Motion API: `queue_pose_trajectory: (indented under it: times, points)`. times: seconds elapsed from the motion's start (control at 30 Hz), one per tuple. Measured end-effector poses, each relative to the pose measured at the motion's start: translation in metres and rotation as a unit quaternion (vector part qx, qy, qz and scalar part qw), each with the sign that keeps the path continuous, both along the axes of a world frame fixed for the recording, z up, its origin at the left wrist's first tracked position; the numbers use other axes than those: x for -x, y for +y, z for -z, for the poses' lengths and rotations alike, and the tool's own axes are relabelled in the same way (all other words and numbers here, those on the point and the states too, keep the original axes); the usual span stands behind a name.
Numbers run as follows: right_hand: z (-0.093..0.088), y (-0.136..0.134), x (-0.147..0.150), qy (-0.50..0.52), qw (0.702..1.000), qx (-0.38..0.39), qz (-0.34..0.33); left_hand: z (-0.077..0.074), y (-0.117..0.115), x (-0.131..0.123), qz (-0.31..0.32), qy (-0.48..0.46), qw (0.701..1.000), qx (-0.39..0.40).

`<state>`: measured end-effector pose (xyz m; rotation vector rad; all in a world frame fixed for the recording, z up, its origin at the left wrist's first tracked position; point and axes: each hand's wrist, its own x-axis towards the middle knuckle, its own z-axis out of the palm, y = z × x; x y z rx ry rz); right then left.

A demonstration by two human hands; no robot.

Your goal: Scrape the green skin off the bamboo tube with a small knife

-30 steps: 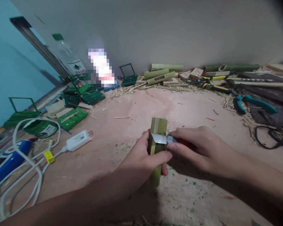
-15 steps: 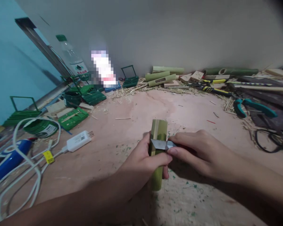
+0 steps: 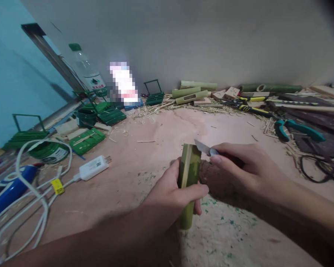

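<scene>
My left hand [image 3: 171,191] is wrapped round a short green bamboo tube [image 3: 188,174], holding it upright on the worktop. A pale strip where the green skin is shaved off runs down the tube's front. My right hand [image 3: 246,170] grips a small knife [image 3: 204,148] with a short steel blade. The blade tip points left and up, just off the tube's top right edge. Green shavings lie on the wood around the tube's base.
Bamboo tubes [image 3: 191,92] and wood scraps lie along the back wall. Pliers [image 3: 297,128] and other tools crowd the right. At the left sit a white charger with cable [image 3: 93,167], a tape roll [image 3: 48,151], green slatted pieces [image 3: 86,140] and a water bottle [image 3: 87,72].
The knife has travelled up the tube's face from the middle and come off near the top edge. My left hand keeps hold of the tube, which has tilted slightly.
</scene>
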<state>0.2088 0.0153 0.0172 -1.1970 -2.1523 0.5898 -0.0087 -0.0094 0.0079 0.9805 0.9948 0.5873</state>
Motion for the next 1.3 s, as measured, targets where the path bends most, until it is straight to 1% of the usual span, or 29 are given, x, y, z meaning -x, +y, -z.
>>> queue_pose_trajectory:
  times: [0.1,0.17,0.23,0.37,0.67,0.77,0.87,1.0,1.3]
  points:
    - [0.001,-0.006,0.003,-0.019,0.998,0.022,-0.063,0.003,0.003,0.0,-0.016,-0.04,0.999,-0.024]
    - [0.002,-0.008,0.005,-0.027,0.996,0.032,-0.083,0.006,0.004,-0.001,-0.02,-0.058,0.998,-0.035]
    - [0.002,-0.008,0.006,-0.032,0.994,0.039,-0.093,0.009,0.004,-0.001,-0.021,-0.056,0.997,-0.05]
    - [0.001,-0.009,0.008,-0.034,0.993,0.049,-0.104,0.011,0.005,-0.002,-0.024,-0.04,0.997,-0.065]
    - [-0.001,-0.011,0.011,-0.042,0.991,0.049,-0.121,0.009,0.003,-0.003,-0.024,-0.031,0.995,-0.097]
    - [-0.001,-0.011,0.013,-0.037,0.992,0.055,-0.108,0.008,0.002,-0.004,-0.018,-0.015,0.996,-0.089]
    - [-0.002,-0.012,0.012,-0.042,0.993,0.061,-0.096,0.008,0.002,-0.003,-0.016,-0.016,0.998,-0.064]
    - [-0.003,-0.013,0.01,-0.042,0.992,0.061,-0.107,0.01,0.004,-0.003,-0.019,-0.024,0.999,-0.042]
    - [-0.002,-0.011,0.011,-0.048,0.988,0.072,-0.127,0.006,0.002,-0.004,-0.019,-0.012,0.997,-0.071]
